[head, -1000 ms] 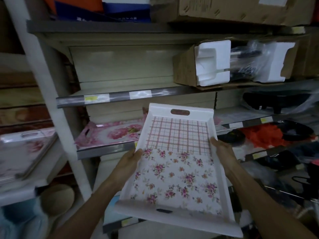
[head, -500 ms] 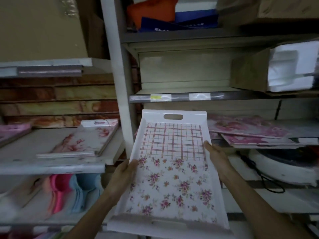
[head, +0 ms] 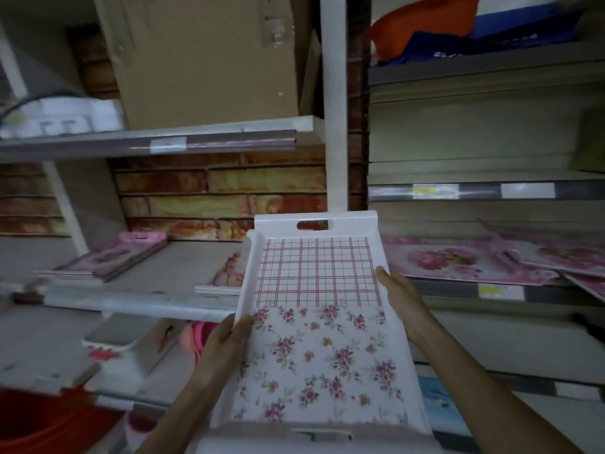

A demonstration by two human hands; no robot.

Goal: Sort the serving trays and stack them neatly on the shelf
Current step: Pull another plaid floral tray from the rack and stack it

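I hold a white tray (head: 316, 322) with a red grid at its far half and small purple flowers at its near half. My left hand (head: 229, 339) grips its left rim and my right hand (head: 396, 299) grips its right rim. It is level, in front of the white shelf post (head: 332, 103). On the left shelf (head: 157, 273) lie a stack of pink trays (head: 108, 260) and another floral tray (head: 229, 273), partly hidden behind the held tray. Pink rose trays (head: 458, 260) lie on the right shelf.
A large cardboard box (head: 206, 57) stands on the upper left shelf beside a white basket (head: 62, 117). Orange and blue bags (head: 458, 24) sit top right. Below left are pink items (head: 196, 335), boxes and a red bin (head: 42, 421).
My view has swung left along the shelving; the held tray now sits in front of the post beside the left shelf. Both hands keep the same grip on its rims.
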